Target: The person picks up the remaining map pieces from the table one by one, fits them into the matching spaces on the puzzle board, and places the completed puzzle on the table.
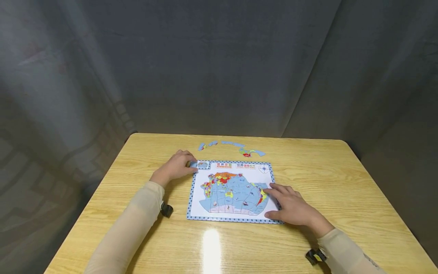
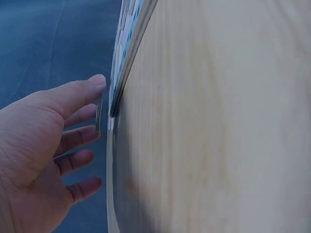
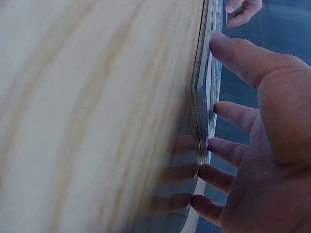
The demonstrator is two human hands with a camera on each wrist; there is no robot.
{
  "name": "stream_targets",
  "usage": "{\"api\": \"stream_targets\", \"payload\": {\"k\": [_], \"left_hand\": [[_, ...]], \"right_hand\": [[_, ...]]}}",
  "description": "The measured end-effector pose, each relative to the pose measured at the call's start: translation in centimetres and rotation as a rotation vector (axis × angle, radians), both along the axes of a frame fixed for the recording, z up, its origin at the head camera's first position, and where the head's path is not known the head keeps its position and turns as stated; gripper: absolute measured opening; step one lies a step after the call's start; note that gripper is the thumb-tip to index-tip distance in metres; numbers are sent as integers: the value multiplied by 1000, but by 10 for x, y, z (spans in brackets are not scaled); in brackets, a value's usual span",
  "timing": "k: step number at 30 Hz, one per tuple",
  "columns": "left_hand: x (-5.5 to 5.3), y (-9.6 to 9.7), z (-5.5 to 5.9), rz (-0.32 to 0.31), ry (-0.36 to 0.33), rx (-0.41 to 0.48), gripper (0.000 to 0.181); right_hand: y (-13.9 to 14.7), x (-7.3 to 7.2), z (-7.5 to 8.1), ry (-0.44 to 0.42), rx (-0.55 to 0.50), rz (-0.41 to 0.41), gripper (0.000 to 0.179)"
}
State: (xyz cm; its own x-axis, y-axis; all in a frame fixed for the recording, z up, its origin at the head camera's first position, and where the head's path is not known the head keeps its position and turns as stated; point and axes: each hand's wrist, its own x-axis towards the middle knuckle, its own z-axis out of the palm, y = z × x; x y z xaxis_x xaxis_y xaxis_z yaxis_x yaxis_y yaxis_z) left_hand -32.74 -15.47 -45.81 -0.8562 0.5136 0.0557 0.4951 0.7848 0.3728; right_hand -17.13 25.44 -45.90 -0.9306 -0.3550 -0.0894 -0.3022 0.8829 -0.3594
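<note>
A world-map jigsaw board [image 1: 199,186] with a blue dotted border lies on the table, its map pieces [image 1: 241,196] joined over the lower middle. At the board's upper left corner my left hand [image 1: 176,165] pinches a small blue puzzle piece [image 1: 193,164] between thumb and fingers. The left wrist view shows that thin piece [image 2: 99,114] edge-on, raised off the board. My right hand [image 1: 291,204] rests at the board's right side with its fingers spread. Its fingertips [image 3: 217,108] touch the board and the right end of the map.
Behind the board lie several loose puzzle pieces: one blue and coloured [image 1: 202,146], a small one [image 1: 213,143], a blue strip [image 1: 233,144] and a green-and-red group [image 1: 245,152]. The wooden table [image 1: 318,167] ends at a grey curtain [image 1: 212,76].
</note>
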Motion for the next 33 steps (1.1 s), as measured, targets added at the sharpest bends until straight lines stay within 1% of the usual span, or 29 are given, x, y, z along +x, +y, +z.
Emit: {"api": "stream_targets", "payload": {"k": [9,16,23,28,33], "left_hand": [[5,3,-1,1,-6,-7,43],[12,3,-1,-2,-13,7,40],[19,4,-2,-3,-23,-5,41],[24,7,0,-5,-21,-4,40],[28,9,2,-5,-35,-11,40]], "right_hand": [[0,0,-1,11,3,5,77],[0,0,-1,15,4,7,77],[0,0,-1,14,7,7,77],[0,0,-1,13,1,4,77],[1,0,-1,14,-3,5,77]]}}
